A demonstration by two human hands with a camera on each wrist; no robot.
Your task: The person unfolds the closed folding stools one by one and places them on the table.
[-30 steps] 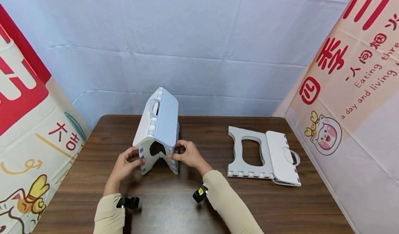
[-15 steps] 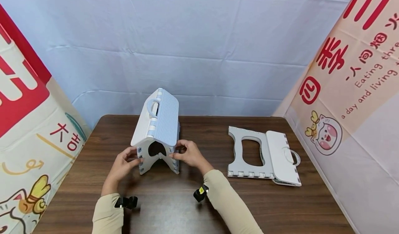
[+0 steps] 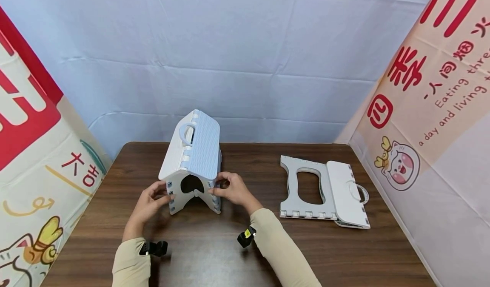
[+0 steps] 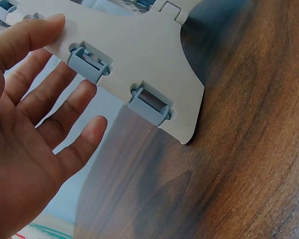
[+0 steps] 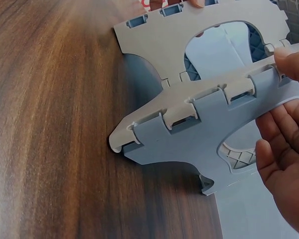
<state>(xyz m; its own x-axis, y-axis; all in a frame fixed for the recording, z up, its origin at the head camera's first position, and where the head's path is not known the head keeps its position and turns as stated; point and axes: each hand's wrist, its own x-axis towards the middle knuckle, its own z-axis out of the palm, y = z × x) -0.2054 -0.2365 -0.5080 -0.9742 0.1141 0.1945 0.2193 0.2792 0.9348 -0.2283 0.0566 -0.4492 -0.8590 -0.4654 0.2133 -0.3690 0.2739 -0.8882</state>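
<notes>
A half-unfolded folding step stool [image 3: 204, 146], white and light blue, stands on its legs at the table's left. Its seat peaks like a roof, with a loop handle [image 3: 186, 134] along the ridge. My left hand [image 3: 150, 202] grips the left edge of its near end panel, the thumb on the panel [image 4: 134, 55] and the fingers at the side. On the right, my right hand [image 3: 231, 189] pinches the opposite edge, its thumb over the hinge side and its fingers [image 5: 284, 129] at the blue side panel. The near end panel is bent inward at its middle joint.
A second folding stool [image 3: 308, 212], folded flat, lies on the right of the brown wooden table [image 3: 245, 159]. A pale cloth [image 3: 245, 66] hangs behind the table, and printed cloths [image 3: 405, 159] flank it.
The stool has spread wider: its left side has shifted left along with my left hand, and the roof-like seat has flattened somewhat. My right hand has moved only slightly right.
</notes>
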